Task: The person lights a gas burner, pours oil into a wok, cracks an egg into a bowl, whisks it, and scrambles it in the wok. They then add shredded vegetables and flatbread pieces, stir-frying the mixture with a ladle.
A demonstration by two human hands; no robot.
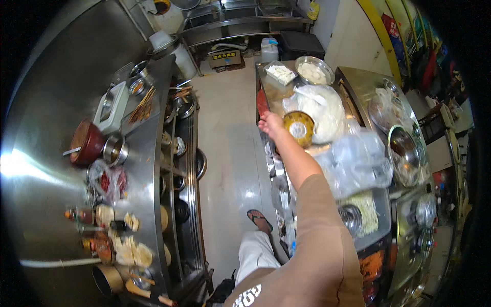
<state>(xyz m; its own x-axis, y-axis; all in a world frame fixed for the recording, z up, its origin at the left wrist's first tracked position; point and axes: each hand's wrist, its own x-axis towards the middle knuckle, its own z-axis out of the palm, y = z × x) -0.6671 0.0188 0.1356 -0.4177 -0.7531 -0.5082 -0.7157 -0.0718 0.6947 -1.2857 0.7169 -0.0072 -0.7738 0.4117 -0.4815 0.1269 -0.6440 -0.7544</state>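
Note:
My right hand (271, 124) reaches forward over the left edge of the right-hand steel worktable, fingers curled around the lower end of a flat red object (262, 101). What the object is cannot be made out. Just right of my wrist stands a round yellow-brown container (298, 128) with a pale label on top. Behind it lies a large clear plastic bag of white food (322, 111). Further back are a white tray of white pieces (282, 73) and a steel bowl of pale rounds (313, 71). My left hand is out of view.
A tiled aisle (222, 153) runs between this table and a steel counter (142, 169) with skewers (142, 105), a dark red pot (87, 142) and a bagged red item (111, 182). A grey tub (378, 226) sits beside my arm. Steel sinks (241, 27) stand at the far end.

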